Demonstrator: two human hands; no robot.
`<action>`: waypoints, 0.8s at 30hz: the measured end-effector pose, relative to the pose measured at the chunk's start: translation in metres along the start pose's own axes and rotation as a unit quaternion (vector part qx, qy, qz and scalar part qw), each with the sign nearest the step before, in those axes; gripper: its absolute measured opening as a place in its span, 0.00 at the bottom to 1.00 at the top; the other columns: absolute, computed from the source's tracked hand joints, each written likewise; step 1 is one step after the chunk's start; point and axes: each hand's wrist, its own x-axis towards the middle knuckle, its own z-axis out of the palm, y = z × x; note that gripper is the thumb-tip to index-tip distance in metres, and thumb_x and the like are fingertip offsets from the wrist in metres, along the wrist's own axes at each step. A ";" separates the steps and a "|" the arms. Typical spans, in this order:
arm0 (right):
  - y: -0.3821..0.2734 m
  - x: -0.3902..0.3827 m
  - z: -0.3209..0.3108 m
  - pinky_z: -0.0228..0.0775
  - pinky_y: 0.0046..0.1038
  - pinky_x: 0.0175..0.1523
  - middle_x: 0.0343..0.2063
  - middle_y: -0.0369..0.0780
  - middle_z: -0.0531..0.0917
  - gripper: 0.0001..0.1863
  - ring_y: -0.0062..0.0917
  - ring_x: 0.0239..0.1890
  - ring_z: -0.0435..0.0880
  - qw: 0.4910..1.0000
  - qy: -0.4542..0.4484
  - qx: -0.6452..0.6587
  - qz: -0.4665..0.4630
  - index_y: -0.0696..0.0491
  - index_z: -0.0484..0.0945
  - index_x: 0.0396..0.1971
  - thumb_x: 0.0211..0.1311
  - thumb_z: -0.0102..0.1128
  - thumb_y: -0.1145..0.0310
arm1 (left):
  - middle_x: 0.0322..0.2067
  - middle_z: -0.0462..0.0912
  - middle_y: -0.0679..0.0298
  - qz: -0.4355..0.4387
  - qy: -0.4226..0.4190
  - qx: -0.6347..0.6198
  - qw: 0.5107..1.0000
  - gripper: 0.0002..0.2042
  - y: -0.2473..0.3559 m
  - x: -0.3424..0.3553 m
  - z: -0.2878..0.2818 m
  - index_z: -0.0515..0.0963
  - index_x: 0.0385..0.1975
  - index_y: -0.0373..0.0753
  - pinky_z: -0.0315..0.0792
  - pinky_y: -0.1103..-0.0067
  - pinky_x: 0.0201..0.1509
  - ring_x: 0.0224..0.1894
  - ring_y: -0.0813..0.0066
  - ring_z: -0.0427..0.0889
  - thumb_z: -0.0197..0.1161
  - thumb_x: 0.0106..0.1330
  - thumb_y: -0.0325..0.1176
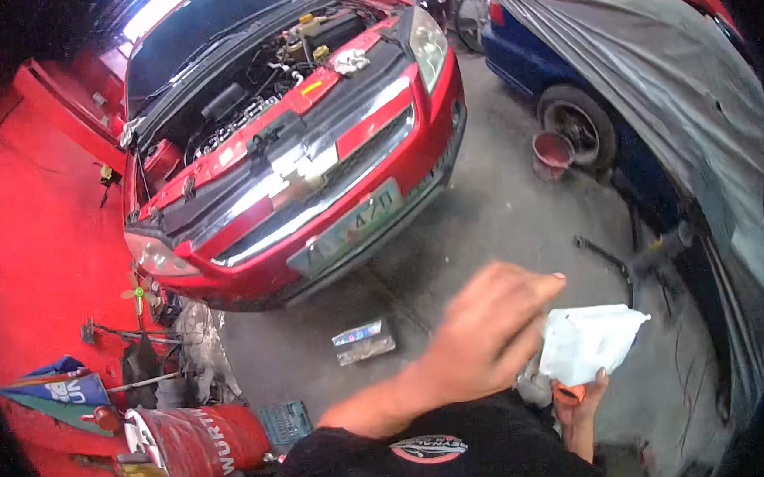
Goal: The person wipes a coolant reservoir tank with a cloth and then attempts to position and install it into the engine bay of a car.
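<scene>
My left hand (491,328) is raised across the middle, motion-blurred, its fingers curled and pinched just above and left of a white plastic container (591,339); whether they hold anything is hidden. Below it, my right hand (583,414) grips the white container from underneath, along with an orange round piece (569,394), partly covered by the fingers. The container is tilted.
Ahead stands a red car (293,218) with its hood raised. At right are a covered blue car (634,66) and a bucket (553,156). Boxes (362,342) lie on the floor; a red drum (202,451) and tool case (284,423) sit lower left.
</scene>
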 end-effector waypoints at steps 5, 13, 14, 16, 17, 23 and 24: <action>-0.028 0.149 0.030 0.76 0.39 0.60 0.60 0.43 0.74 0.49 0.36 0.60 0.77 0.994 -0.059 -0.087 0.007 0.57 0.60 0.69 0.53 0.67 0.45 | 0.66 0.63 0.41 -0.175 -0.173 0.149 0.958 0.53 -0.101 0.044 0.116 0.55 0.74 0.39 0.62 0.55 0.70 0.68 0.37 0.64 0.77 0.50 0.50; -0.137 0.352 0.160 0.73 0.35 0.58 0.50 0.44 0.80 0.40 0.33 0.53 0.81 0.892 -0.249 -0.376 0.012 0.62 0.71 0.59 0.45 0.75 0.62 | 0.66 0.64 0.42 -0.291 -0.058 0.322 0.899 0.56 -0.169 0.174 0.087 0.59 0.68 0.30 0.60 0.54 0.72 0.70 0.40 0.61 0.81 0.42 0.54; -0.141 0.368 0.188 0.73 0.35 0.58 0.48 0.43 0.81 0.38 0.32 0.52 0.81 0.852 -0.280 -0.442 0.008 0.62 0.72 0.58 0.45 0.75 0.64 | 0.65 0.64 0.42 -0.306 -0.029 0.354 0.883 0.56 -0.174 0.180 0.080 0.60 0.67 0.28 0.59 0.55 0.72 0.70 0.40 0.61 0.82 0.41 0.54; -0.148 0.379 0.257 0.72 0.34 0.58 0.48 0.44 0.82 0.35 0.29 0.51 0.81 0.854 -0.351 -0.385 -0.005 0.63 0.74 0.55 0.45 0.73 0.66 | 0.65 0.64 0.42 -0.304 0.104 0.281 0.904 0.61 -0.189 0.186 0.068 0.51 0.70 0.26 0.58 0.53 0.71 0.69 0.41 0.62 0.84 0.40 0.52; -0.149 0.389 0.282 0.72 0.35 0.60 0.50 0.44 0.81 0.37 0.30 0.52 0.81 0.840 -0.388 -0.380 0.019 0.63 0.71 0.58 0.45 0.73 0.67 | 0.65 0.63 0.41 -0.295 0.149 0.297 0.896 0.62 -0.189 0.193 0.059 0.50 0.71 0.28 0.58 0.52 0.70 0.68 0.40 0.63 0.84 0.40 0.50; -0.124 0.464 0.377 0.74 0.36 0.59 0.61 0.50 0.70 0.59 0.37 0.57 0.78 0.787 -0.499 -0.362 -0.002 0.60 0.48 0.69 0.44 0.82 0.61 | 0.68 0.56 0.43 -0.235 0.358 0.323 0.844 0.64 -0.252 0.224 0.033 0.45 0.74 0.37 0.61 0.56 0.69 0.68 0.44 0.63 0.85 0.39 0.43; -0.121 0.476 0.398 0.75 0.36 0.58 0.62 0.51 0.68 0.64 0.38 0.57 0.78 0.753 -0.536 -0.382 0.019 0.59 0.44 0.71 0.43 0.84 0.57 | 0.68 0.56 0.44 -0.224 0.405 0.315 0.829 0.63 -0.260 0.223 0.022 0.45 0.74 0.37 0.61 0.57 0.70 0.68 0.45 0.63 0.84 0.40 0.42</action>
